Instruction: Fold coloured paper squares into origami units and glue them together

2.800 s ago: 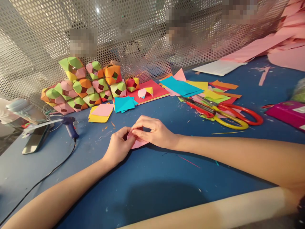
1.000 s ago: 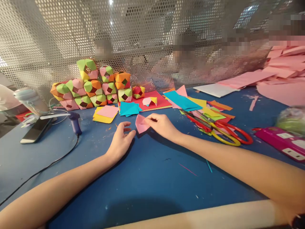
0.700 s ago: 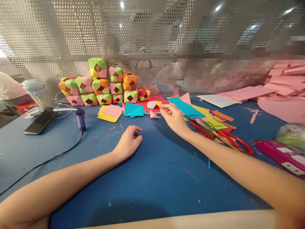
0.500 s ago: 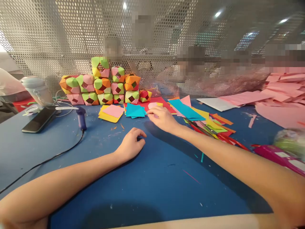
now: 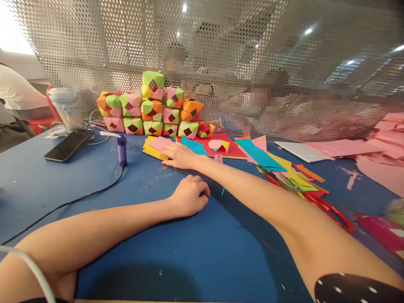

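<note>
My right hand (image 5: 180, 155) reaches across to the paper at the back, palm down, with its fingers stretched out and a little spread. Its fingertips lie at the pink paper (image 5: 159, 143), which rests on yellow sheets (image 5: 151, 147). Blue paper squares (image 5: 196, 145) lie just behind this hand and are partly covered by it. Nearer to me, my left hand (image 5: 191, 196) rests on the blue table with its fingers curled in. I see nothing between its thumb and forefinger; its palm is hidden. A small folded pink and yellow piece (image 5: 219, 145) sits on red paper (image 5: 235, 149).
Folded paper balls (image 5: 153, 110) are stacked at the back against a perforated metal screen (image 5: 221, 50). A purple glue gun (image 5: 122, 150), a phone (image 5: 67, 145) and a cup (image 5: 67, 108) stand left. Red-handled scissors (image 5: 331, 212) and paper strips (image 5: 261, 155) lie right.
My right hand has moved left, from beside the folded pink and yellow piece to the pink and yellow sheets. My left hand stays curled on the table. The view has shifted left.
</note>
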Demonstrator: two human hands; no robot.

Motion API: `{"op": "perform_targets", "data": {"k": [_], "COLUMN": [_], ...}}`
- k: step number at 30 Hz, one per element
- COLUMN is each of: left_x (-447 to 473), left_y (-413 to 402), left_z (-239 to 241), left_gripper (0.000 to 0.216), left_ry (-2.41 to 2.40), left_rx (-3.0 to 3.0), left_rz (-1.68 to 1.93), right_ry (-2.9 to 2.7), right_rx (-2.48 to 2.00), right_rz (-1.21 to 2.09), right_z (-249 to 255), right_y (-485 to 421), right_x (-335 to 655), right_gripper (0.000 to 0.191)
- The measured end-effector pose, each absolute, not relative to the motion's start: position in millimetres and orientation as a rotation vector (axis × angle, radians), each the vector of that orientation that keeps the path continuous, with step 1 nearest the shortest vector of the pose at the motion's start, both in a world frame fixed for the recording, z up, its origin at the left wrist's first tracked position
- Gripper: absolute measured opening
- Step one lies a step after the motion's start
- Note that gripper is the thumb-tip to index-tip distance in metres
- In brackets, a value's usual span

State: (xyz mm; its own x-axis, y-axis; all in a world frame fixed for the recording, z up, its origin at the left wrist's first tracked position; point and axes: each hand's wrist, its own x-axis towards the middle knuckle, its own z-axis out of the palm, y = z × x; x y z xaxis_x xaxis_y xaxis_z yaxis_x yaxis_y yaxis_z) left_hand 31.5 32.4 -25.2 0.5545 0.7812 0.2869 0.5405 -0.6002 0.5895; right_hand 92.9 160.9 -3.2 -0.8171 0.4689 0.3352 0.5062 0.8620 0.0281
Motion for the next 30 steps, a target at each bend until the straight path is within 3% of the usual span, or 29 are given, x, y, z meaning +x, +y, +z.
{"op": "perform_targets", "data": {"k": [3, 13, 18, 24, 30], "left_x": [31, 30, 28, 26, 29], "left_y": [32, 34, 42, 48, 42], "left_z": [-27, -22, -21, -10, -6], "left_gripper": [0.018, 0.016, 0.015, 0.027, 0.029], "left_ry": [1.039, 1.010, 0.980, 0.830, 0.903], "left_rx": [2.372, 1.903, 1.395, 0.975, 0.950], "left_rz": [0.726, 0.929, 1.088, 1.097, 1.087], "right_ry": [-2.632, -2.078, -1.854, -2.219, -2.471], "right_rx": [-0.783, -0.989, -1.003, -0.653, -0.386], "right_rz": [-0.087, 0.298, 0.466, -0.016, -0.368], "right_z": [-8, 23, 21, -7, -26], "right_y": [162, 130, 71, 22, 21], "right_x": [82, 119, 179, 234, 242], "right_gripper": [0.015, 0.036, 0.026, 0.008, 0.011]}}
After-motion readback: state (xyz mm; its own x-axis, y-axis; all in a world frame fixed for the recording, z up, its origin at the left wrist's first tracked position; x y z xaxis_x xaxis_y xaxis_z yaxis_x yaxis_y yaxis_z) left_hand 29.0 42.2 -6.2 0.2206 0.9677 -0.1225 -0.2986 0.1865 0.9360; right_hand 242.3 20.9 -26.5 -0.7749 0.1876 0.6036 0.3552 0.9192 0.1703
